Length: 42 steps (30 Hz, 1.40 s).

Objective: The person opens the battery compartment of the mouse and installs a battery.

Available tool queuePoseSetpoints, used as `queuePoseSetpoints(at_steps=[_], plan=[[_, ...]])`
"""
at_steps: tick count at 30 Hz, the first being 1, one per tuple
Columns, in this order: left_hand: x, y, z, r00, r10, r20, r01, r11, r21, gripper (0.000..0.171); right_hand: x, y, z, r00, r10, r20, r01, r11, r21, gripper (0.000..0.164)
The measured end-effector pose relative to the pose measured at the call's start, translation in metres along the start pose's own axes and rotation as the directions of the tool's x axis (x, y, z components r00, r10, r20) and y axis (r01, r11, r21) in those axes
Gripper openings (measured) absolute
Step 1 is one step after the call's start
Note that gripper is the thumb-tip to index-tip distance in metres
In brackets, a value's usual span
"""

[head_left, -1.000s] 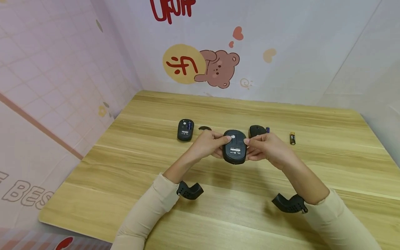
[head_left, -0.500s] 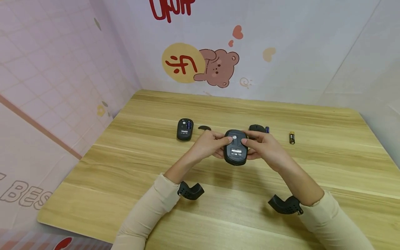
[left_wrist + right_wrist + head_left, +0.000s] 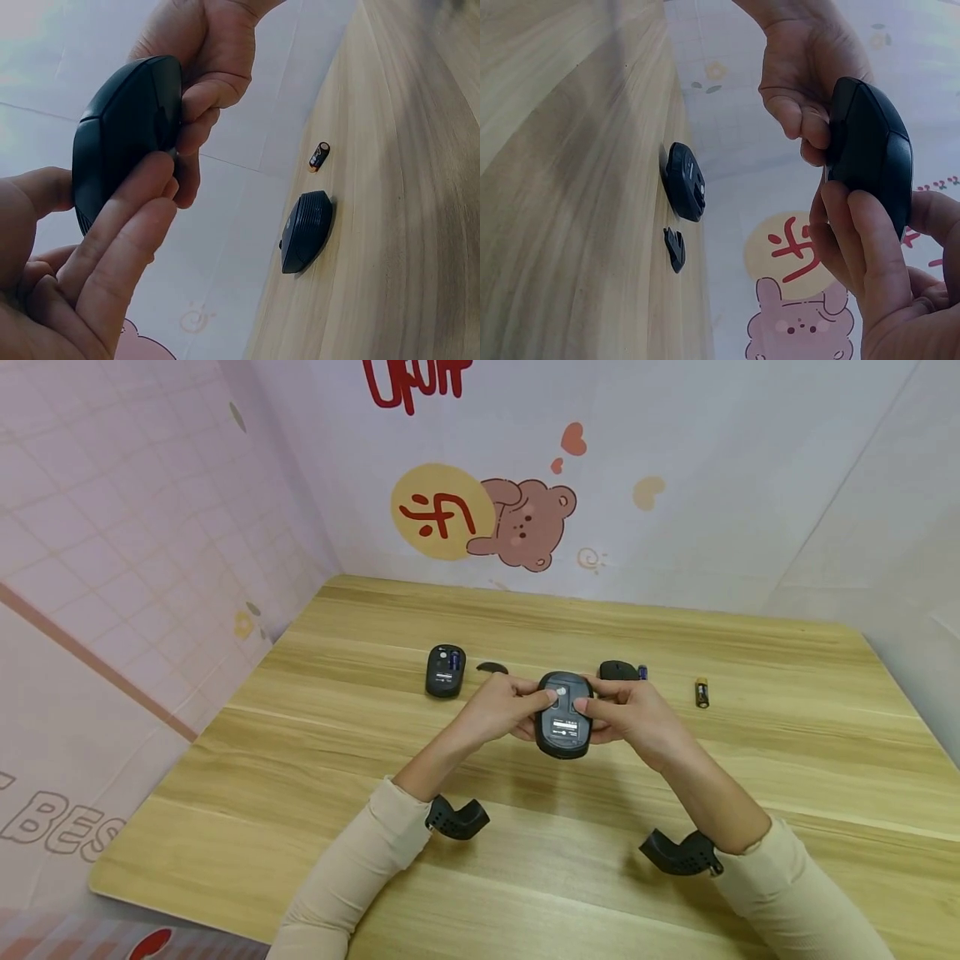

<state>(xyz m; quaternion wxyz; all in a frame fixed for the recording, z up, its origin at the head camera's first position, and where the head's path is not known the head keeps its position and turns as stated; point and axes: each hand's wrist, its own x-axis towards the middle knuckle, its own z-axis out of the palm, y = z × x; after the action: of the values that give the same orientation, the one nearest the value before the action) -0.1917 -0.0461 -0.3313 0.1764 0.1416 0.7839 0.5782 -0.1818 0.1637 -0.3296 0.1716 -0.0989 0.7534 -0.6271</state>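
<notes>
1. Since the earliest frame, we see the thumb of the right grip (image 3: pixel 630 714) shifted inward, from the edge of the mouse (image 3: pixel 564 718) onto its underside, and that forearm swung in slightly; the mouse itself has barely moved.
2. We find the mouse raised above the counter (image 3: pixel 525 893), between the left grip (image 3: pixel 501 706) and the right grip, with its underside facing the head camera.
3. Both grips are closed only as far as the mouse's body allows: each thumb presses the underside while fingers support the shell from behind.
4. We think uneven thumb pressure could tip the mouse or make it slip, since the shell looks smooth; a drop onto the counter would follow.
5. A careless swing of the right grip might knock the second mouse (image 3: pixel 617 671) or the blue battery (image 3: pixel 642 672) beside it, and the orange-topped battery (image 3: pixel 701 692), farther right, could roll if bumped.
6. The mouse looks black and oval, with a greyish sheen underneath, a pale round spot near the far end and a white-printed label lower down; its finer seams we cannot make out.
</notes>
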Motion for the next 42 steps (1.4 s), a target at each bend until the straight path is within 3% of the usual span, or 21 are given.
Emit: queuePoseSetpoints(at_steps=[14,37,42], plan=[[-0.0007,0.0027,0.0002,1.0,0.001,0.01,-0.001,1.0,-0.014,0.031,-0.001,-0.0051,-0.001,0.999,-0.044,-0.007,0.043,0.997,-0.067,0.046],[-0.0032,0.0074,-0.0009,1.0,0.008,0.013,-0.008,1.0,0.0,0.033,-0.0006,-0.0084,0.0004,0.997,-0.042,-0.06,0.04,0.999,-0.034,0.042],[-0.0036,0.0068,-0.001,1.0,0.011,0.008,-0.011,1.0,0.007,0.032,0.0015,-0.007,0.0012,0.994,-0.029,-0.104,0.028,1.0,-0.012,0.041]])
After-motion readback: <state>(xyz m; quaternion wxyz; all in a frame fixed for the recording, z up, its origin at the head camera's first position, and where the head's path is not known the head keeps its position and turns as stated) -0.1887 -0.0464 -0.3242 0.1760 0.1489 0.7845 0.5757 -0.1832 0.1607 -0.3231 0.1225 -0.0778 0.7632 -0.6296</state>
